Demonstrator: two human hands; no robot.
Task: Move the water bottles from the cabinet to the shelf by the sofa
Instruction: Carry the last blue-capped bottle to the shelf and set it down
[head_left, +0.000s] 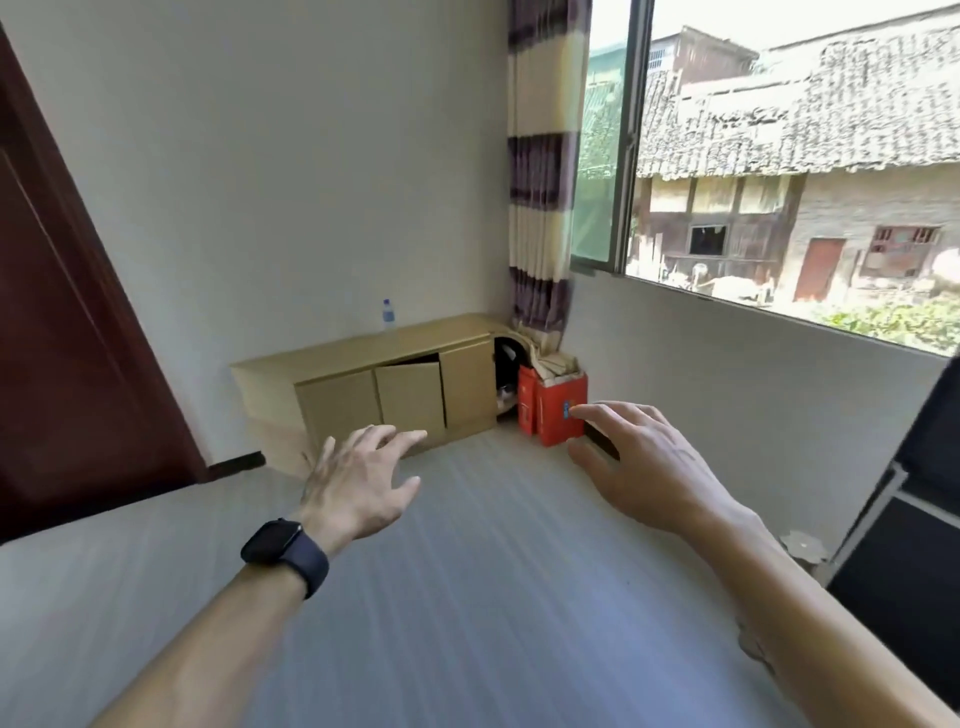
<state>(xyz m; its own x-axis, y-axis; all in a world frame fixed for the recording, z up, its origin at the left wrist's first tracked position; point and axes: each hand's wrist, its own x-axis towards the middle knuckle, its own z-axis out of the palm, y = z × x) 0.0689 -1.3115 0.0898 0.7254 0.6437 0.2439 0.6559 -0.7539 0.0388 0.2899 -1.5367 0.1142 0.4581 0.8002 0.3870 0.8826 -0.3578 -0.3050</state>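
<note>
Both hands raised in front, empty: left hand (358, 478) with fingers spread and relaxed, smartwatch (284, 555) on its wrist; right hand (641, 462) likewise spread, gripping nothing. One water bottle (388, 315) stands upright on top of the low wooden cabinet (395, 384) against the far wall, middle door ajar. Red boxes (553, 410) sit beside the cabinet under the striped curtain (540, 171).

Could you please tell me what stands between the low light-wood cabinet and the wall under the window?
Head view: red cardboard boxes stand there, with the striped curtain's hem draped over them.
</note>
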